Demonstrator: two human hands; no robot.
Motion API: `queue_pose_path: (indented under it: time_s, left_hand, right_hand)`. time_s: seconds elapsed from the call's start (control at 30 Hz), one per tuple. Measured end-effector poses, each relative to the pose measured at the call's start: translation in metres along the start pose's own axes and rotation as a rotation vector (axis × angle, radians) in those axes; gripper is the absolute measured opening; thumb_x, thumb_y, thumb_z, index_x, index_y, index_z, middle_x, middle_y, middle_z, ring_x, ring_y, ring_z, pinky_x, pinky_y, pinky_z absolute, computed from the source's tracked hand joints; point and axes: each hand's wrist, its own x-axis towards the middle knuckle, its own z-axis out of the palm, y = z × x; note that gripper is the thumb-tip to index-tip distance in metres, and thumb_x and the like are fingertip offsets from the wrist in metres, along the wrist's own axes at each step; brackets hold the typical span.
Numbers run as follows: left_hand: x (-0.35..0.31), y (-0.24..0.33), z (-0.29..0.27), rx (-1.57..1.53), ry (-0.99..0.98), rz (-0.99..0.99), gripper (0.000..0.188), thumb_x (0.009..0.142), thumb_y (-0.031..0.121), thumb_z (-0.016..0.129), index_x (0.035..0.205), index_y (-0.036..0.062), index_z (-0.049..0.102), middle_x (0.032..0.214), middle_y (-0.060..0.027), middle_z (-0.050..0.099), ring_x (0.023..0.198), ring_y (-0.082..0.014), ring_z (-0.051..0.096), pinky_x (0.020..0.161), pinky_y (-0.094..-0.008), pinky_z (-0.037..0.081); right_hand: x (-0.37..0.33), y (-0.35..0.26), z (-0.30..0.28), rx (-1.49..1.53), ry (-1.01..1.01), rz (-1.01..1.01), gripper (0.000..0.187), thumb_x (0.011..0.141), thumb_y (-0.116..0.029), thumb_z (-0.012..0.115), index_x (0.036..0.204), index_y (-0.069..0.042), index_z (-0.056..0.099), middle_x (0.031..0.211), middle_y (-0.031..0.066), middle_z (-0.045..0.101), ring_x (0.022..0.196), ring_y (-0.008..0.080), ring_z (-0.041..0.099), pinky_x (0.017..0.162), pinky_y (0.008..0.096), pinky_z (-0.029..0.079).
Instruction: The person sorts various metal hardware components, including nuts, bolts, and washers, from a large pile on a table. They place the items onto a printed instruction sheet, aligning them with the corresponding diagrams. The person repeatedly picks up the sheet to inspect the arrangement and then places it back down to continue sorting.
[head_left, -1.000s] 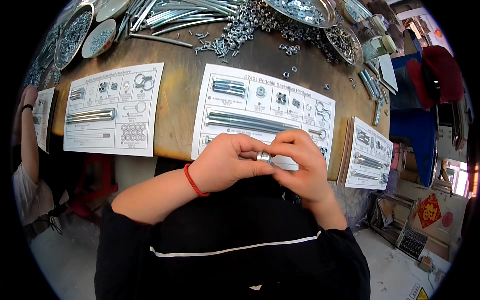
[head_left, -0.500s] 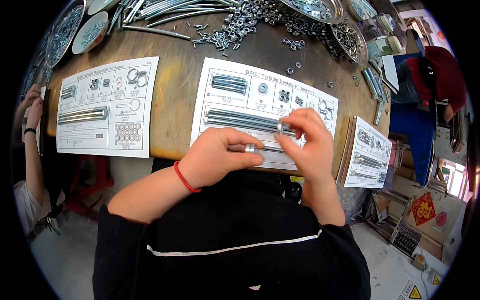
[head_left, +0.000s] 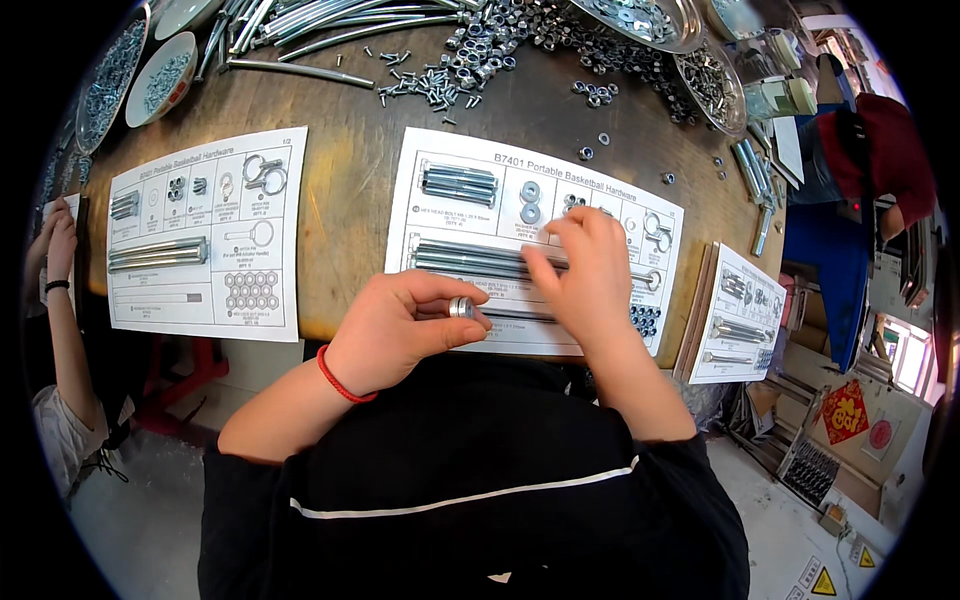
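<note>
- Head view, centre: washer stack (head_left: 461, 307) clamped between thumb and fingers of left hand (head_left: 390, 318), at the fingertips, over the lower edge of the sheet (head_left: 428, 148).
- Axis of washer stack apparently along 9 to 3 o'clock, round face toward 3; exact count impossible to tell.
- Right hand (head_left: 596, 278) over the sheet, thumb and fingers apart, nothing visible between.
- Key relation: washer stack between 8 and 9 o'clock from right hand, near but not touching; left hand in sole contact.
- Washer pair (head_left: 530, 206) on the sheet, at 1 o'clock from washer stack and 11 o'clock from right hand; right hand nearer.
- Partly beneath right hand: long bolts (head_left: 470, 253), roughly along 9 to 3 o'clock.
- Toward 12 o'clock, on the bench (head_left: 350, 190): screws (head_left: 437, 92), nuts (head_left: 478, 62).
</note>
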Motion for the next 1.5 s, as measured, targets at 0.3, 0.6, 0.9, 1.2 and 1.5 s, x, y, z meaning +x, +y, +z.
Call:
queue_pose_path:
  time_s: [0.3, 0.6, 0.9, 1.2, 1.5]
  left_hand:
    - [0.0, -0.005, 0.003, -0.047, 0.05, 0.055, 0.03, 0.087, -0.001, 0.072, 0.115, -0.0039, 0.066, 0.101, -0.0115, 0.072, 0.095, -0.0146, 0.069, 0.082, -0.0246, 0.056]
    - [-0.031, -0.003, 0.022, 0.128, -0.051, 0.198, 0.032, 0.086, -0.002, 0.073, 0.117, -0.005, 0.065, 0.103, -0.011, 0.071, 0.094, -0.0143, 0.068, 0.083, -0.0253, 0.055]
    - [-0.075, -0.004, -0.001, 0.089, -0.01, 0.174, 0.036, 0.084, 0.005, 0.078, 0.116, -0.0041, 0.066, 0.102, -0.0105, 0.073, 0.093, -0.0123, 0.068, 0.083, -0.0248, 0.055]
    - [-0.134, -0.017, -0.079, -0.182, 0.25, 0.382, 0.031, 0.083, 0.006, 0.078, 0.111, -0.003, 0.069, 0.095, -0.0074, 0.074, 0.077, -0.0052, 0.061, 0.073, -0.0213, 0.051]
    - [-0.182, -0.047, -0.135, -0.38, 0.449, 0.413, 0.033, 0.083, -0.007, 0.073, 0.115, -0.0063, 0.064, 0.099, -0.0149, 0.071, 0.091, -0.0176, 0.069, 0.084, -0.0289, 0.056]
  right_hand:
    - [-0.019, -0.014, 0.001, -0.109, 0.047, -0.094, 0.044, 0.077, -0.027, 0.077, 0.116, -0.006, 0.067, 0.141, 0.0179, 0.047, 0.13, 0.0425, 0.038, 0.102, 0.0538, 0.032]
    - [-0.03, -0.059, -0.044, 0.587, -0.021, -0.471, 0.037, 0.067, 0.003, 0.076, 0.102, -0.008, 0.072, 0.097, 0.004, 0.062, 0.088, 0.0232, 0.057, 0.08, 0.0348, 0.045]
    - [-0.028, -0.094, -0.03, 0.814, -0.149, -0.494, 0.034, 0.065, 0.003, 0.077, 0.097, -0.006, 0.073, 0.095, 0.0052, 0.062, 0.085, 0.021, 0.058, 0.074, 0.0314, 0.046]
    - [0.082, -0.21, 0.003, 0.688, -0.298, -0.696, 0.028, 0.07, -0.003, 0.077, 0.097, -0.005, 0.07, 0.098, 0.0094, 0.067, 0.089, 0.024, 0.064, 0.076, 0.0322, 0.05]
    - [0.228, -0.368, 0.15, -0.032, -0.353, -0.675, 0.027, 0.08, -0.027, 0.071, 0.094, -0.005, 0.072, 0.095, 0.0131, 0.069, 0.09, 0.0297, 0.067, 0.079, 0.0393, 0.053]
